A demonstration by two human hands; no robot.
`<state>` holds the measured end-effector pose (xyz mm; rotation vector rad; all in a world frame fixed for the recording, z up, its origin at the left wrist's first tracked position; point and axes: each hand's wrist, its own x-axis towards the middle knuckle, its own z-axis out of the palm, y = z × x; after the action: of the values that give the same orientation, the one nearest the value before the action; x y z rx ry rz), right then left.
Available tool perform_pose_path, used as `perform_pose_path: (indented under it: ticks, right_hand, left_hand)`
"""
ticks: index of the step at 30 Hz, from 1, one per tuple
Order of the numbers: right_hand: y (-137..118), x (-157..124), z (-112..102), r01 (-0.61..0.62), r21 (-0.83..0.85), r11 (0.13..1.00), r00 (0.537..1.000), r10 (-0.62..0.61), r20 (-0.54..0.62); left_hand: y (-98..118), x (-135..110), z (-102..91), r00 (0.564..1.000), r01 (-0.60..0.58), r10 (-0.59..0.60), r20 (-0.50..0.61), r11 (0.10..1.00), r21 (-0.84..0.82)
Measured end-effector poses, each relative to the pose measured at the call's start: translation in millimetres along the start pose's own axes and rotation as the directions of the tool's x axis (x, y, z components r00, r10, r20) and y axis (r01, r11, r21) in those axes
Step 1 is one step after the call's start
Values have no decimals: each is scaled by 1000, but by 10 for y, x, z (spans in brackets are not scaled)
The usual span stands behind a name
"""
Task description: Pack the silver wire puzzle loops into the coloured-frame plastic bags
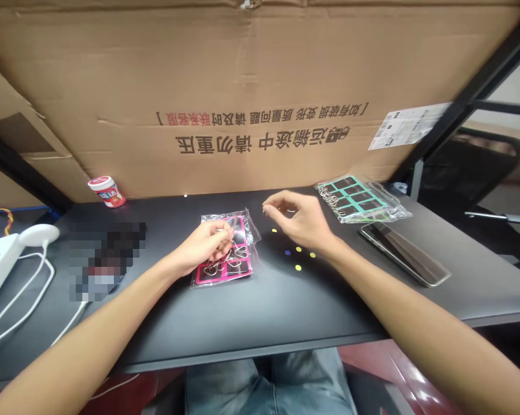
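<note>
Your curled left hand (210, 242) lies over the pink-framed clear plastic packet (237, 267) on the black surface (242, 317), perhaps steadying it—I cannot tell its grip. Your right hand (301, 222), fingertips meeting, hovers near small round yellow discs (298, 249)—any held item is indistinct.

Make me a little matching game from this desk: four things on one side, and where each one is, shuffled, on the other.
Things:
1. Left hand
2. Right hand
3. Red tub with a white lid
4. Phone

Places:
A. Flat on the right side of the desk
B. At the pink-framed packet
C. At the back left, near the cardboard
D. Beside the small yellow dots

Pairs: 1-B, 2-D, 3-C, 4-A
</note>
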<state>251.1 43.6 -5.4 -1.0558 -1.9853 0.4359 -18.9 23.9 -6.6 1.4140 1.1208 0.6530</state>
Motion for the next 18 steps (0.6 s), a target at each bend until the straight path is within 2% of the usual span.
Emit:
perform_pose_path:
  ticks: [2, 4, 6, 8, 10, 13, 18]
  right_hand:
    - [-83, -12, 77, 98, 80, 992, 982, -109, 152]
    - [-63, -3, 85, 147, 96, 984, 961, -165, 222]
    - [76, 21, 25, 103, 3, 995, 987, -103, 125]
    - [293, 46, -59, 17, -172, 985, 1000, -14, 18]
    - [512, 64, -114, 15, -340, 940, 998, 6, 62]
    - [706, 77, -105, 78, -463, 883, 984, 7, 180]
    - [670, 111, -39, 161, -550, 820, 951, 21, 310]
  left_hand:
    - [-4, 3, -4, 1000, -2, 2, -1, 1000, -8]
    - [-6, 5, -7, 1000, -7, 7, -3, 1000, -10]
    - [-1, 4, -8, 1000, -8, 8, 0, 1000, -8]
    - [8, -2, -6, 1000, -5, 5, 11, 1000, -6]
    - [15, -7, -5, 1000, -3, 3, 20, 1000, -9]
    - [16, -10, -8, 1000, 2, -2, 13, 1000, -3]
    - [23, -15, -7, 1000, -2, 1, 13, 1000, 11]
